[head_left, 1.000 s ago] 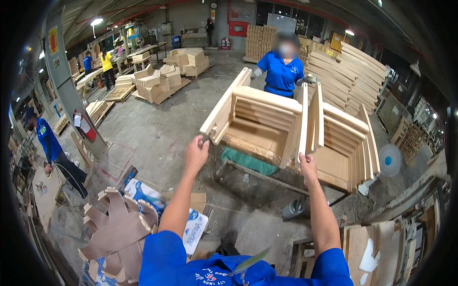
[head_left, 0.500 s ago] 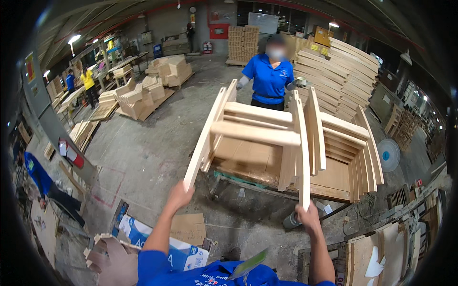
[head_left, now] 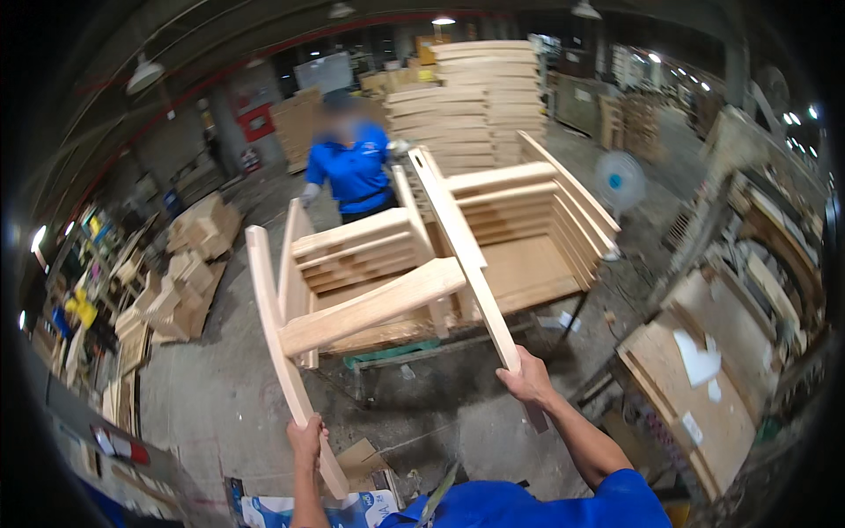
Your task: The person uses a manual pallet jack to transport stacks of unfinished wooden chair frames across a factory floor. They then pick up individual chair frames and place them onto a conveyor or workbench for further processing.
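In the head view, the person's left hand (head_left: 305, 437) is wrapped around the lower part of one long curved leg of a pale bare-wood chair frame (head_left: 370, 304), its fingers closed on the rail. The right hand (head_left: 526, 380) grips the frame's other long rail low down, fingers clamped around the wood. The chair frame is tilted, its slatted seat and back facing up and away from the person, and its far end rests at the near edge of a low metal-legged table (head_left: 422, 352). A second pale wooden chair frame (head_left: 528, 229) stands just behind on the same table, touching or nearly touching the first; I cannot tell which.

At the far edge of the table stands a co-worker in a blue shirt (head_left: 355, 167) and light gloves, facing the frames. Behind that person rises a tall stack of pale wooden boards (head_left: 480, 97). To the right of the table a round white-and-blue floor fan (head_left: 619, 180) stands on the grey concrete floor (head_left: 229, 387), and further right lie flat brown plywood panels (head_left: 695, 387) in a leaning heap. Left of the table, well apart, sits a pile of small wooden chair parts (head_left: 189, 273). Near the person's feet lie a brown cardboard scrap (head_left: 365, 459) and a blue-and-white printed sack (head_left: 290, 510).
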A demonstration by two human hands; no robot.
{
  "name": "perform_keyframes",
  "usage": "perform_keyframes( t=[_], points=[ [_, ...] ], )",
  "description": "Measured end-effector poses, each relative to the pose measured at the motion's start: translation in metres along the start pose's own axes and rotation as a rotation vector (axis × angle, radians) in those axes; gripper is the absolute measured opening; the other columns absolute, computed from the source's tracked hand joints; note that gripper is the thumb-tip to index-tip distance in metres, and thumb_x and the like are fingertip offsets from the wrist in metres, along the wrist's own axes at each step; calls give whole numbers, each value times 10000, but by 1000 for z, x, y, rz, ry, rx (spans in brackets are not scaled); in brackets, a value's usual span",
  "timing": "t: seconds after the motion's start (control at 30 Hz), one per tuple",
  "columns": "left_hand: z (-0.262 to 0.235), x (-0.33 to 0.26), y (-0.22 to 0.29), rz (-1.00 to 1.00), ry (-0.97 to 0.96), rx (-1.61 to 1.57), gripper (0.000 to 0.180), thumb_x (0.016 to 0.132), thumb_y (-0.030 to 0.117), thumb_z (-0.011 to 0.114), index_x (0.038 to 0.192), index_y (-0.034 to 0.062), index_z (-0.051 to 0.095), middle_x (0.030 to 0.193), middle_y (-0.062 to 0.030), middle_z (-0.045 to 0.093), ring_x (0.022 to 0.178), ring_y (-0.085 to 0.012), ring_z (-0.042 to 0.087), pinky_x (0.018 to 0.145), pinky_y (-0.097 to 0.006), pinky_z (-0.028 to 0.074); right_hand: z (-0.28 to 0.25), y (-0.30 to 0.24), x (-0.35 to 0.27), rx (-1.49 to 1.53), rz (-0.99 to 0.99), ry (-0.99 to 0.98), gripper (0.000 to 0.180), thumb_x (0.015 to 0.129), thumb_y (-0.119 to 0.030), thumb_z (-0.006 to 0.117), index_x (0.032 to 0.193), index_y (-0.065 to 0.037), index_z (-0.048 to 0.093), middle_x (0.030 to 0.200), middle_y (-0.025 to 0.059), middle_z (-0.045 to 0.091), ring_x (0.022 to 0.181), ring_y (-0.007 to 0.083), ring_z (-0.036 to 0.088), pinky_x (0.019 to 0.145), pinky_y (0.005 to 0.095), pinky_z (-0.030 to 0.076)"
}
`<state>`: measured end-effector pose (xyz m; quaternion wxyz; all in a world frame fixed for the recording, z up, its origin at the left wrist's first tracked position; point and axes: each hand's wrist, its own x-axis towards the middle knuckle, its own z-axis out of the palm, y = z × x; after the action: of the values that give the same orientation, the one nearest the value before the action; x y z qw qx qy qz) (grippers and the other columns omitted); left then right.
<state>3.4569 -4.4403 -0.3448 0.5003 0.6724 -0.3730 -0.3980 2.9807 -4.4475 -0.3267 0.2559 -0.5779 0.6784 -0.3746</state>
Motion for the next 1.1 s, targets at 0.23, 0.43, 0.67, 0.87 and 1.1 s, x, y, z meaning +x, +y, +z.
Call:
perform_keyframes(
  t=[0.23, 0.43, 0.67, 0.87, 1.1],
  points=[
    [65, -89, -35, 195, -191, -77, 243, 947, 121, 717, 1089, -24, 583, 794, -75, 641, 631, -151, 632, 566, -304, 547, -87, 84, -213, -13, 243, 420, 525, 801, -209, 756, 1256, -6, 588, 1026, 278, 709, 1000, 473, 692, 871, 513, 549],
    [168, -209, -60, 391, -656, 234, 238, 918, 177, 776, 996, -15, 659, 735, -42, 661, 649, -136, 655, 591, -313, 524, -134, 156, -440, 50, 769, 861, 434, 767, -178, 721, 1149, 18, 660, 1012, 249, 736, 985, 403, 729, 873, 460, 561],
    [357, -294, -47, 513, -1181, 446, 288, 856, 250, 744, 947, -8, 653, 696, -121, 673, 625, -211, 685, 613, -377, 540, -165, 200, -577, 109, 1029, 1179, 245, 851, -120, 695, 1033, 41, 665, 770, 88, 674, 617, 184, 658, 574, 350, 512],
    [546, -373, -2, 519, -1360, 518, 333, 859, 286, 694, 993, -18, 669, 735, -166, 708, 633, -261, 725, 628, -411, 560, -261, 269, -544, 38, 1174, 1186, 350, 849, -234, 768, 1074, 28, 707, 889, 160, 740, 791, 286, 729, 733, 427, 549],
    [571, -363, -50, 551, -1401, 561, 400, 870, 248, 665, 1165, -16, 610, 835, -196, 716, 642, -308, 721, 659, -421, 568, -245, 284, -536, -52, 1300, 1068, 498, 849, -365, 749, 1188, -7, 677, 1147, 277, 714, 1106, 456, 673, 955, 513, 524]
  ],
)
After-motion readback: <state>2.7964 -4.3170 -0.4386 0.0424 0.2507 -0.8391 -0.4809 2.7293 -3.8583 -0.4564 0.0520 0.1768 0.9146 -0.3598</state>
